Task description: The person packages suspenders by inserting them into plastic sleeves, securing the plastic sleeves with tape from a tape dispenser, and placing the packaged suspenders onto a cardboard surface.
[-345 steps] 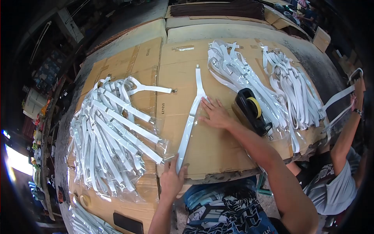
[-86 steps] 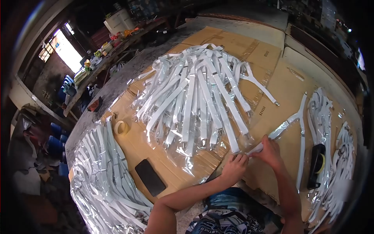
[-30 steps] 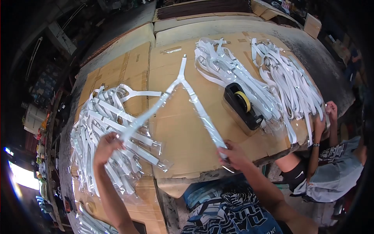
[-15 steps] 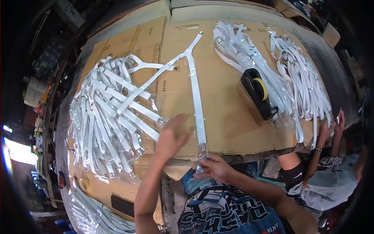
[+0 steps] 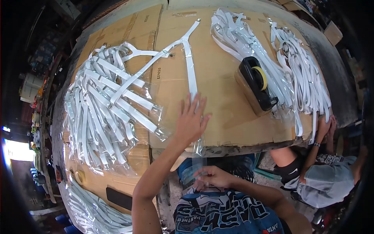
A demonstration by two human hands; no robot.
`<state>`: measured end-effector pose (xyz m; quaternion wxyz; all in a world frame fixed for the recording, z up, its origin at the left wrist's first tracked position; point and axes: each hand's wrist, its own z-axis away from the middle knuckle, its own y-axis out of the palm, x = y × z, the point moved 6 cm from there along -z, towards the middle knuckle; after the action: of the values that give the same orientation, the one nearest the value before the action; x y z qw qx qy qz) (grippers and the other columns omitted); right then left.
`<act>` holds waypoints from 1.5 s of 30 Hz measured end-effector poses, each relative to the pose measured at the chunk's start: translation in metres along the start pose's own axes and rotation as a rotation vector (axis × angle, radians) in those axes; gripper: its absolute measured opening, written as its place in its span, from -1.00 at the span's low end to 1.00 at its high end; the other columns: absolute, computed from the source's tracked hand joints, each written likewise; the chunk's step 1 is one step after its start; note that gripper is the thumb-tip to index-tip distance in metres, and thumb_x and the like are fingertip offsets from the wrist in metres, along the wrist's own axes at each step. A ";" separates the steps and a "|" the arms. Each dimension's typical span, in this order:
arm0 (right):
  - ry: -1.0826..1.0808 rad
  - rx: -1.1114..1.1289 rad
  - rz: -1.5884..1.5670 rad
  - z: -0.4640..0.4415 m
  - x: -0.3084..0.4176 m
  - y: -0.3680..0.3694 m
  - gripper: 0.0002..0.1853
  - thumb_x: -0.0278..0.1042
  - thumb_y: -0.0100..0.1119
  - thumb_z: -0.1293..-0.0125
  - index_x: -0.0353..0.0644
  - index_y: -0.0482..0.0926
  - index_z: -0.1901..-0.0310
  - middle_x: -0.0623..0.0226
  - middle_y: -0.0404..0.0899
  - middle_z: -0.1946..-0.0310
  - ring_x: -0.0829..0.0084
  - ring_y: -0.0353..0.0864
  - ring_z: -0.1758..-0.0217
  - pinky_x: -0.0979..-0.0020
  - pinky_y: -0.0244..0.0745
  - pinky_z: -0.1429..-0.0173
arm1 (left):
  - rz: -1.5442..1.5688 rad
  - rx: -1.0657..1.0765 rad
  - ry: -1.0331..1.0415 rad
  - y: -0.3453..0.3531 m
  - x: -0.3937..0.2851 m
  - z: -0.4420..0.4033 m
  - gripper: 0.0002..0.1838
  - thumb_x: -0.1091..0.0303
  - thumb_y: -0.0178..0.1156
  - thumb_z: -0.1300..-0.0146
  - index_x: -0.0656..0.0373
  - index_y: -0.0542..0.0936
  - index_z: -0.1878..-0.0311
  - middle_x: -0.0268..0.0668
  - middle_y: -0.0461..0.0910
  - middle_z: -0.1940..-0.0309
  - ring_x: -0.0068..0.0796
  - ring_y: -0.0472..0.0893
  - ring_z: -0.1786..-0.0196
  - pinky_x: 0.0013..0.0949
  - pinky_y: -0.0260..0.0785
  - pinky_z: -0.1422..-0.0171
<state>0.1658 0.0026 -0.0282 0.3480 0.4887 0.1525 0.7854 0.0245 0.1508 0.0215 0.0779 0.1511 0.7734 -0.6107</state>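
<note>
A pair of white Y-shaped suspenders [image 5: 190,64] lies on the cardboard, its single strap running toward me in a clear plastic sleeve [image 5: 198,150]. My left hand [image 5: 191,120] rests flat over the lower strap, fingers spread, hiding part of it. Beyond the table's front edge, my right hand [image 5: 216,177] is closed in a pinch on the sleeve's near end. One upper arm of the suspenders reaches left over a heap of bagged suspenders [image 5: 105,105].
A black tape dispenser [image 5: 257,84] with yellow tape stands right of centre. Behind it lie bagged white straps [image 5: 249,43] and a loose strap bundle [image 5: 302,74]. A dark phone-like slab [image 5: 119,198] and a tape roll [image 5: 80,177] lie lower left. Another person [image 5: 327,175] sits at right.
My left hand has moved right and up, from beside the strap onto it. My right hand has drawn lower toward my body, with the sleeve's end stretched past the table edge.
</note>
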 end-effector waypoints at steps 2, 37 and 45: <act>-0.011 0.054 0.094 0.000 0.005 0.003 -0.68 -0.37 -0.02 -0.48 -0.38 0.36 -0.15 0.07 0.66 0.13 0.33 0.70 0.11 0.46 0.57 0.10 | -0.059 0.064 0.051 0.022 -0.006 0.015 -0.37 0.00 0.02 -0.38 0.17 0.30 -0.39 -0.06 0.10 -0.48 0.10 0.01 -0.52 0.21 -0.22 -0.53; -0.845 -0.643 1.819 -0.048 0.161 -0.073 -0.50 -0.16 -0.01 -0.40 -0.02 0.35 -0.35 0.40 0.20 -0.44 0.13 0.08 -0.52 -0.05 -0.12 -0.54 | -0.099 -0.011 -0.269 -0.021 -0.028 0.099 -0.39 0.05 0.07 -0.36 0.22 0.35 -0.37 -0.13 0.24 -0.42 0.05 0.05 -0.52 0.25 -0.22 -0.50; -0.785 -0.324 1.830 -0.044 0.141 -0.068 -0.46 -0.21 0.00 -0.39 -0.02 0.30 -0.39 0.44 0.24 -0.43 0.25 0.02 -0.56 -0.05 -0.22 -0.57 | -0.110 0.042 -0.271 -0.018 -0.033 0.101 -0.32 0.00 0.08 -0.35 0.28 0.29 -0.39 -0.12 0.19 -0.45 0.11 0.04 -0.51 0.27 -0.22 -0.50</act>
<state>0.1147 0.1532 0.0045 -0.3009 0.5887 -0.5152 0.5454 0.0429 0.0450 0.0242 0.1447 0.0263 0.7500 -0.6449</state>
